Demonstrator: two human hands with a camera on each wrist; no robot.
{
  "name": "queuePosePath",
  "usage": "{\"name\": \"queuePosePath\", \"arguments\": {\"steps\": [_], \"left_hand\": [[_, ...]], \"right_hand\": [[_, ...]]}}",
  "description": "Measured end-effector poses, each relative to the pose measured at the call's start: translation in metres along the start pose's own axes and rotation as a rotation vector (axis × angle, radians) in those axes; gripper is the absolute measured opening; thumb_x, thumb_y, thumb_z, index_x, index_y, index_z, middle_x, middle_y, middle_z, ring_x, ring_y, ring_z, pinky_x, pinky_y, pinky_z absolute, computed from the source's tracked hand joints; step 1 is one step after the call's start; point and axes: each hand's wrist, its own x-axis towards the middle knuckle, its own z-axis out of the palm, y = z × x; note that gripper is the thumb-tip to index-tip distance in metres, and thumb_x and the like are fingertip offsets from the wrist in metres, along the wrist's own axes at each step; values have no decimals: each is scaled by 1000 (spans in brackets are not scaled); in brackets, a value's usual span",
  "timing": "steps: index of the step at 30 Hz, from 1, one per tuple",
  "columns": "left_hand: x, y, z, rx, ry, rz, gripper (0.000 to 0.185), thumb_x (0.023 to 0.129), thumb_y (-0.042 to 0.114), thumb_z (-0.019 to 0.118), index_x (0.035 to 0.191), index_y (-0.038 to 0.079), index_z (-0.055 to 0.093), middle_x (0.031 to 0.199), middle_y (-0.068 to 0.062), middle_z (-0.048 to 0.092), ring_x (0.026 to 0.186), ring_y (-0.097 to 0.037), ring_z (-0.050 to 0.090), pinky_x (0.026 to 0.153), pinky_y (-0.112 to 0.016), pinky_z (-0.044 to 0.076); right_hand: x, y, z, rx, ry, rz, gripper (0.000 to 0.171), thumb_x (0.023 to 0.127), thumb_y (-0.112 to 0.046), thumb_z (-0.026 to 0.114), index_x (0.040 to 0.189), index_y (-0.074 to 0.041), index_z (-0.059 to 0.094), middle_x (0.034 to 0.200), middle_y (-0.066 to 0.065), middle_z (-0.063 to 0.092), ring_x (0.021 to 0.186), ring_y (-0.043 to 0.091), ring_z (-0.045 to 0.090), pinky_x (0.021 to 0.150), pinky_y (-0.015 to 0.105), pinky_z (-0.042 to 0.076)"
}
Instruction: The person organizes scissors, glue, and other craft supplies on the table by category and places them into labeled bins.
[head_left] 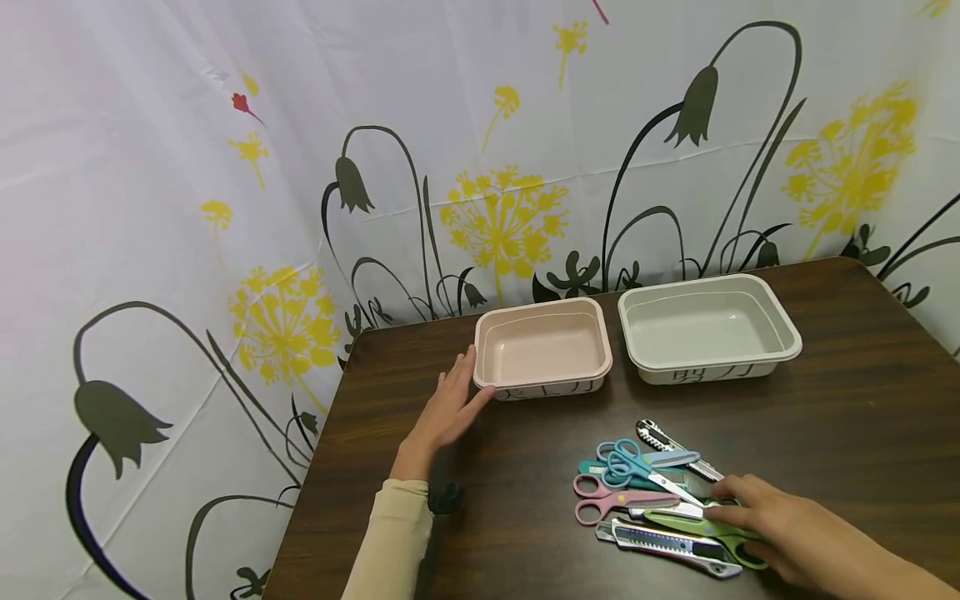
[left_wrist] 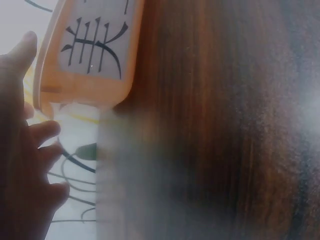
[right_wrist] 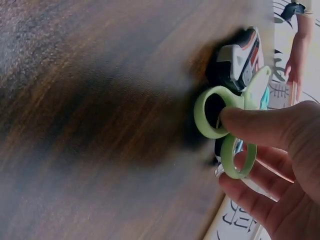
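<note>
My right hand [head_left: 783, 525] pinches the handles of light green scissors [right_wrist: 201, 114], thumb on one loop and fingers on the far side. These scissors lie on a pile with pink scissors [head_left: 622, 500], blue scissors [head_left: 647, 469] and a teal-handled tool [head_left: 591, 468]. A white and dark utility knife [head_left: 671, 543] is at the near side of the pile, a black-and-white patterned cutter [head_left: 660, 437] at the far side. With fingers extended, my left hand [head_left: 448, 404] rests against the left end of a pink plastic bin [head_left: 543, 350].
A larger pale grey-green bin [head_left: 701, 325] stands right of the pink one. Both have labels with dark characters on their front walls. Behind the dark wooden table [head_left: 525, 467] hangs a white curtain [head_left: 420, 75] with printed flowers.
</note>
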Motion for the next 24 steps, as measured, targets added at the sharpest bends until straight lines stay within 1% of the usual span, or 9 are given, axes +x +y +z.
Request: {"name": "queuePosePath", "arguments": {"steps": [2,4,6,9,14,19,20,22,24], "left_hand": [[1,0,2,-6,1,-4,81,99,60,41,159,15,9,164,0,12,148,-29,14,115,-59,12],[1,0,4,-7,0,-10,81,99,60,41,159,15,9,164,-1,12,148,-30,14,115,-59,12],[1,0,6,-4,-1,-16,81,99,60,40,159,15,8,164,-1,12,148,-30,14,115,-58,12],[1,0,6,-4,-6,-20,80,100,60,38,159,16,8,163,0,12,148,-29,14,115,-58,12],[2,0,7,0,2,-14,79,101,57,37,159,15,5,164,-3,11,148,-31,14,115,-58,12],[4,0,9,1,5,-13,78,102,54,38,159,11,4,163,-9,13,147,-33,16,114,-60,13],[4,0,9,0,5,-14,78,102,54,38,159,11,5,163,-10,13,147,-33,16,114,-60,13],[4,0,9,0,2,-20,78,102,53,38,159,11,5,163,-10,14,147,-33,17,114,-59,13],[3,0,9,-2,1,-26,78,102,53,38,159,11,4,163,-9,13,147,-32,16,114,-59,13]], "right_hand": [[0,-1,0,-32,-31,19,58,71,-11,83,124,-27,67,122,-3,54,100,17,57,65,29,54],[0,-1,0,-75,-30,8,58,68,-11,85,122,-28,68,121,-2,55,99,20,59,65,31,54],[1,-2,1,-124,-2,-22,58,65,-12,86,118,-27,69,119,-3,56,97,19,59,65,32,54],[2,-2,2,-164,49,-62,56,62,-10,87,112,-25,71,113,-4,57,90,11,56,62,28,51],[3,-3,0,-147,12,-15,47,67,-6,84,110,-21,74,106,-7,58,86,6,52,60,23,50],[3,-3,-2,-132,-30,18,42,72,-8,82,111,-20,73,106,-6,59,87,6,53,60,25,52],[3,-3,-2,-137,-16,4,34,78,-14,81,111,-20,73,106,-6,60,88,7,54,61,25,52],[3,-3,-2,-144,16,-28,29,81,-16,79,109,-20,73,106,-6,60,88,9,56,61,26,53],[4,-2,-2,-156,65,-68,16,92,-24,70,108,-20,72,106,-6,60,88,10,58,61,26,52]]}}
